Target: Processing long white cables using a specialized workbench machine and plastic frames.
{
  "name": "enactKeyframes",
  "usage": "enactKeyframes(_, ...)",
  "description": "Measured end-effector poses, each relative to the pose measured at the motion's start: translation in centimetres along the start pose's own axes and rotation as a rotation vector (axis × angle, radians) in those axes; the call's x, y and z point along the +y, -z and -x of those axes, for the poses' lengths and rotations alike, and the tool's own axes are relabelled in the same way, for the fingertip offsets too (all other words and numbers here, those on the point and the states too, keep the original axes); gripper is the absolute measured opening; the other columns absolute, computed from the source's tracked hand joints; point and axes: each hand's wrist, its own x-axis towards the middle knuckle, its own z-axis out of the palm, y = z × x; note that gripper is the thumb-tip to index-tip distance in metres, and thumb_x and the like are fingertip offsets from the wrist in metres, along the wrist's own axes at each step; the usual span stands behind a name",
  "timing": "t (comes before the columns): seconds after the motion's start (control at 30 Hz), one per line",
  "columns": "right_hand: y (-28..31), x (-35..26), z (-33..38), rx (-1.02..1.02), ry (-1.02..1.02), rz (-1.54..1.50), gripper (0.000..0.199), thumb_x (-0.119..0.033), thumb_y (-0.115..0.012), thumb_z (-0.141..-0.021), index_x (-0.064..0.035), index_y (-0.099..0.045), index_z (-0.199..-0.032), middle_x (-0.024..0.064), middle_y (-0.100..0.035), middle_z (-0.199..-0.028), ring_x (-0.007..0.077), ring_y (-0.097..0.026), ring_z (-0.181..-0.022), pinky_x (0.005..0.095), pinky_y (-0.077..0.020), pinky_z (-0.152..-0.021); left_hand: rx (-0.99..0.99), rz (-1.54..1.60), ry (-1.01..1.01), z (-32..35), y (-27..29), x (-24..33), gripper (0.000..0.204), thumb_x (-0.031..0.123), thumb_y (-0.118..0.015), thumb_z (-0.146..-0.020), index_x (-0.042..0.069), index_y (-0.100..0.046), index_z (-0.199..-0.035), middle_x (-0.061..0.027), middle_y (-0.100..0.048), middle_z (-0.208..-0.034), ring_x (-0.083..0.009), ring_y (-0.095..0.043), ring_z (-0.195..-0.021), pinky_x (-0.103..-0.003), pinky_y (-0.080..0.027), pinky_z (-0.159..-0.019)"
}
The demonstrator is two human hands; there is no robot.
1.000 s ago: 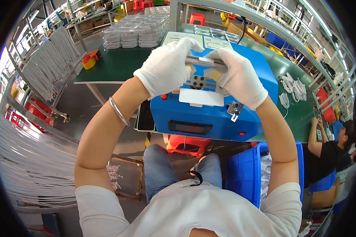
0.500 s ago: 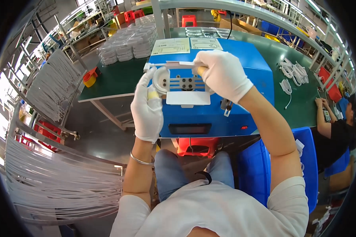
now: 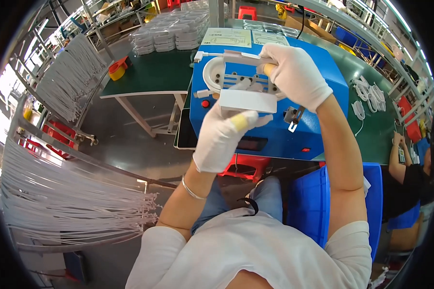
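Both my hands wear white gloves with yellow finger covers. On a blue machine (image 3: 294, 130), a round white winding form (image 3: 212, 74) sits left of a metal slide (image 3: 243, 79). A white cable end with a connector (image 3: 198, 57) sticks out beyond it; another white connector (image 3: 203, 93) lies lower. My left hand (image 3: 224, 137) is closed around the near white plate (image 3: 248, 101), fingers behind it and others in front. At the right end of the far white plate (image 3: 241, 57), my right hand (image 3: 296, 74) pinches; its fingertips hide what lies between them.
Bagged white coils (image 3: 166, 36) and a tape dispenser (image 3: 119, 68) stand on the green table (image 3: 149, 79) at left. Coiled cables (image 3: 369, 94) lie at right, near a co-worker (image 3: 405, 168). A blue bin (image 3: 308, 207) stands beside me. Cables hang on racks (image 3: 82, 202) at left.
My left hand has moved from the round form's left side to the near plate. My right hand stays at the far plate's right end. The whole view has shifted.
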Motion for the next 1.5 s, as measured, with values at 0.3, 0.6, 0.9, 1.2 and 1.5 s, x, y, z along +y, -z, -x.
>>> enactKeyframes(0.3,3.3,-5.5,8.6,0.122,0.225,-0.062,0.019,0.010,-0.060,-0.075,-0.0026,-0.061,-0.089,0.0066,-0.063,-0.082,0.0163,-0.061,-0.075,0.0250,-0.0476,-0.069,-1.074,-1.000,-0.138,3.3,3.8,8.6,0.089,0.032,-0.081,-0.068,-0.007,-0.038,-0.136,-0.0202,-0.037,-0.143,-0.0344,-0.030,-0.136,-0.044,-0.024,-0.109)
enactKeyframes(0.6,-5.4,1.9,18.9,0.097,0.053,-0.214,0.039,0.018,-0.058,-0.069,-0.0016,-0.054,-0.103,0.0170,-0.064,-0.100,0.0262,-0.065,-0.088,0.0293,-0.0516,-0.076,-0.427,-1.276,0.088,6.0,4.3,4.7,0.085,0.023,-0.084,-0.062,-0.003,-0.044,-0.133,-0.0181,-0.051,-0.133,-0.0275,-0.051,-0.122,-0.035,-0.038,-0.103)
enactKeyframes(0.9,-5.4,0.8,21.3,-0.161,-0.264,-0.272,0.020,0.011,-0.063,-0.072,0.0004,-0.058,-0.088,0.0116,-0.064,-0.086,0.0220,-0.064,-0.075,0.0282,-0.0494,-0.064,-0.375,-0.829,0.577,4.6,4.2,-2.9,0.031,0.003,-0.067,-0.080,-0.004,-0.062,-0.110,-0.0101,-0.067,-0.089,-0.0130,-0.064,-0.076,-0.025,-0.052,-0.068)
enactKeyframes(1.2,-4.8,1.1,21.1,-0.530,-1.016,-1.175,0.028,-0.020,-0.066,-0.084,0.0022,-0.055,-0.097,0.0058,-0.059,-0.076,0.0087,-0.055,-0.056,0.0207,-0.0455,-0.048,-0.105,-0.468,1.022,5.9,5.6,-5.3,0.021,0.006,-0.061,-0.080,-0.007,-0.058,-0.096,-0.0153,-0.064,-0.081,-0.0141,-0.059,-0.056,-0.025,-0.050,-0.050)
enactKeyframes(1.5,-5.6,0.5,22.6,-0.537,-1.057,-1.158,0.018,-0.010,-0.066,-0.084,0.0043,-0.063,-0.095,0.0082,-0.061,-0.077,0.0111,-0.060,-0.063,0.0215,-0.0478,-0.055,-0.116,-0.398,1.143,7.3,5.9,-5.0,0.014,0.006,-0.055,-0.088,-0.006,-0.058,-0.096,-0.0128,-0.063,-0.071,-0.0149,-0.063,-0.056,-0.024,-0.054,-0.051)
